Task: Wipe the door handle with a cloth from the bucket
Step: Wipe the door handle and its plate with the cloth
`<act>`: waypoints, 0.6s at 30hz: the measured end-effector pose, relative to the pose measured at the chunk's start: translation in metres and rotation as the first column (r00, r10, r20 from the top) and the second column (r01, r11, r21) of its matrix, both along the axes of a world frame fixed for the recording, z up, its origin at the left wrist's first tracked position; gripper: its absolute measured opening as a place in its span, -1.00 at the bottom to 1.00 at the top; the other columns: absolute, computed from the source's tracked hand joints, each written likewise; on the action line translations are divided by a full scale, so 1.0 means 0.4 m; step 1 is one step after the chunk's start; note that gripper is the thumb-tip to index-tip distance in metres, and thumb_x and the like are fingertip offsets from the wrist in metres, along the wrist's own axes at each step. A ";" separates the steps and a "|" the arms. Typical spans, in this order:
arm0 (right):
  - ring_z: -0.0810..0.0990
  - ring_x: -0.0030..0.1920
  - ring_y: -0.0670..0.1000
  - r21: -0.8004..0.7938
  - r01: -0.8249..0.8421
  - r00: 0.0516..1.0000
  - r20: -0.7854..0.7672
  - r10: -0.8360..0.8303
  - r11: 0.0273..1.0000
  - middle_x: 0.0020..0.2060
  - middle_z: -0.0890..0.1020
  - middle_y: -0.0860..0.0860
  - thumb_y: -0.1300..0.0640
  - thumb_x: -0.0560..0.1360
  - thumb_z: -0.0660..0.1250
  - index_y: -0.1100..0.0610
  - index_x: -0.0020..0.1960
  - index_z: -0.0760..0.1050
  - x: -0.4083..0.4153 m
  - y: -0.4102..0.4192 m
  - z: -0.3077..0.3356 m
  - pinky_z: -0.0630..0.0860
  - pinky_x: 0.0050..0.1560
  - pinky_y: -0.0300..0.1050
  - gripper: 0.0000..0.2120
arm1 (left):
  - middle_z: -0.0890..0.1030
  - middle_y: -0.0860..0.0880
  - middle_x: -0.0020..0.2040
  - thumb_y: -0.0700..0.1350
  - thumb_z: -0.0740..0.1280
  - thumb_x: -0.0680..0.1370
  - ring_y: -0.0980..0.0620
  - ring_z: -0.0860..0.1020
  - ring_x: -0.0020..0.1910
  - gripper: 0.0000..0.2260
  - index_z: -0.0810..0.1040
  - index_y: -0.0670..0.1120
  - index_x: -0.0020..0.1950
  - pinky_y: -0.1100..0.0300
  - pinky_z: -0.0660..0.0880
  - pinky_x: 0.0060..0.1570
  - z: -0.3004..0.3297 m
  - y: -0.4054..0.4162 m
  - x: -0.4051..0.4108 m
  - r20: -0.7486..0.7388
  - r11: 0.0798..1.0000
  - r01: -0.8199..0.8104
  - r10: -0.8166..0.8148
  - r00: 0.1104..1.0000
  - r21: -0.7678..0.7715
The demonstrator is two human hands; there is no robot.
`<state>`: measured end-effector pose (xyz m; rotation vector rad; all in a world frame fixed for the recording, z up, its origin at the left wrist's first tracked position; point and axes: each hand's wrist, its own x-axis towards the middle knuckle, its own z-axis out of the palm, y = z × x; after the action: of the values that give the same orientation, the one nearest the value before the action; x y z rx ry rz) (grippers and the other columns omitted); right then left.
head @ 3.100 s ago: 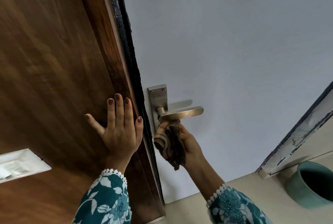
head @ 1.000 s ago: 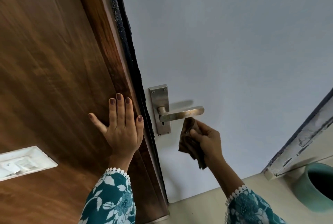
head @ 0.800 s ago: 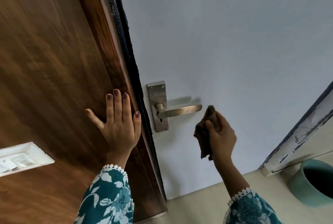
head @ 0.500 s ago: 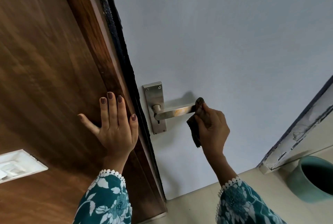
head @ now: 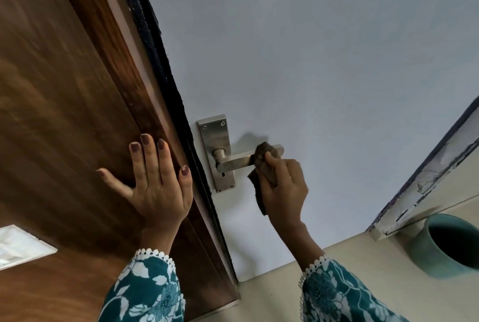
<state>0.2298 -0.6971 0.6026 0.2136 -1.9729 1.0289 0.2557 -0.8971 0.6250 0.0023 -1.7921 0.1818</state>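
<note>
A silver lever door handle [head: 236,162] on a metal backplate [head: 215,137] sits on the pale blue-white door [head: 324,75]. My right hand [head: 283,189] grips a dark brown cloth [head: 261,158] and presses it around the outer part of the lever, near its free end. A tail of the cloth hangs down below my fingers. My left hand [head: 155,179] lies flat, fingers spread, against the brown wooden panel [head: 64,114] beside the door's edge, holding nothing. A teal bucket [head: 451,246] stands on the floor at the lower right.
A dark rubber seal [head: 160,62] runs along the door's edge between the wood and the painted face. A white switch plate [head: 18,246] is set in the wooden panel at the far left. A chipped white frame [head: 427,184] rises beside the bucket. Beige floor lies below.
My right hand with the cloth has come up from below the lever, swung out to the right, then closed onto the lever's outer end. My left hand has stayed flat on the wood.
</note>
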 end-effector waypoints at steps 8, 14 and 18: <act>0.51 -0.19 -0.01 0.028 -0.076 0.996 0.050 0.075 0.997 -0.21 0.63 0.08 0.17 0.41 0.38 0.22 0.03 0.62 0.000 0.062 -0.002 0.37 -0.19 -0.30 -0.78 | -0.05 -0.01 0.59 -0.01 0.03 0.63 0.00 -0.02 0.56 -0.48 0.02 -0.12 0.55 -0.23 -0.29 0.40 0.001 -0.001 0.002 0.003 0.999 0.029 -0.029 1.000 0.013; 0.54 -0.26 0.05 -0.057 0.017 0.991 0.134 -0.009 0.998 -0.25 0.59 0.11 0.32 0.32 0.48 0.27 -0.01 0.60 -0.021 0.060 -0.003 0.32 -0.27 -0.35 -0.76 | -0.05 -0.03 0.59 -0.02 0.03 0.62 -0.02 -0.03 0.56 -0.48 0.02 -0.14 0.56 -0.26 -0.27 0.40 -0.002 -0.001 -0.005 -0.004 1.000 0.005 -0.005 1.000 -0.005; 0.51 -0.28 0.01 -0.035 -0.017 0.998 0.061 0.019 0.999 -0.29 0.58 0.09 0.25 0.37 0.45 0.28 -0.05 0.60 -0.009 0.021 -0.003 0.33 -0.27 -0.32 -0.82 | -0.05 -0.04 0.59 -0.02 0.03 0.62 -0.02 -0.02 0.56 -0.47 0.02 -0.14 0.56 -0.25 -0.28 0.40 -0.004 0.000 -0.005 -0.009 1.000 0.000 0.000 1.000 -0.009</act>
<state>0.2262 -0.6886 0.6015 0.1828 -2.0093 1.0919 0.2537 -0.8972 0.6233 -0.0033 -1.7825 0.1902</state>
